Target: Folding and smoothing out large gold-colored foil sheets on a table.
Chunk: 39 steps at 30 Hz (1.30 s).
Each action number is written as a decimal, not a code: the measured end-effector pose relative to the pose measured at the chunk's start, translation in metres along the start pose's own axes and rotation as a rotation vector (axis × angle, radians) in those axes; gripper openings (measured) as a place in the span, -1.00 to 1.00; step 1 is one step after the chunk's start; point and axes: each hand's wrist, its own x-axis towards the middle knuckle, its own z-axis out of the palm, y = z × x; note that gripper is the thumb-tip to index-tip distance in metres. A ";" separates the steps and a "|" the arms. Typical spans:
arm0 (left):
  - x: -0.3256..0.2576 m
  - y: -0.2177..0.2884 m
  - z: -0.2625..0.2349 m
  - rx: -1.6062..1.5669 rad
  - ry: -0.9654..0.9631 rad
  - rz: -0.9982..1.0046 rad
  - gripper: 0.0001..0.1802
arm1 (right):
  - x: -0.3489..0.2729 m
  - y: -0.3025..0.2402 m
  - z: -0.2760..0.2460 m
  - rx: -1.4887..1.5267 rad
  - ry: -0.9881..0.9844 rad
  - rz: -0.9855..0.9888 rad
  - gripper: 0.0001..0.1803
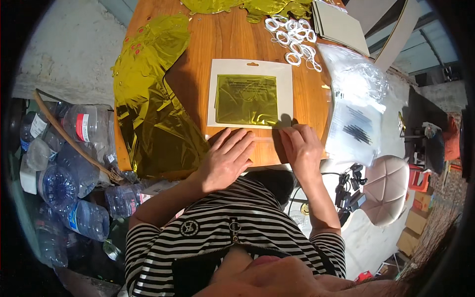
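Observation:
A clear flat bag with a white card backing [249, 99] lies on the wooden table [230, 39], with a folded gold foil sheet [247, 99] inside it. My left hand [226, 158] rests flat, fingers spread, on the bag's near flap at the table's front edge. My right hand [302, 147] presses its fingertips on the bag's near right corner. Neither hand grips anything.
A large crumpled gold foil sheet [148, 99] hangs over the table's left edge. White plastic rings [293, 35], grey cards [340, 24] and clear plastic bags [358, 104] lie at the right. Empty water bottles [69, 163] pile on the floor left. A beige chair [388, 188] stands right.

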 end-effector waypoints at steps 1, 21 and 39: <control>-0.001 0.002 -0.002 -0.015 -0.004 -0.006 -0.35 | -0.006 -0.002 -0.002 0.017 -0.008 0.056 -0.80; 0.023 -0.021 -0.017 0.023 -0.137 -0.114 -0.14 | 0.000 0.008 0.009 -0.003 -0.265 -0.056 -0.46; 0.053 -0.059 -0.007 0.155 0.021 -0.291 -0.09 | 0.073 0.009 0.047 -0.030 -0.341 -0.237 -0.15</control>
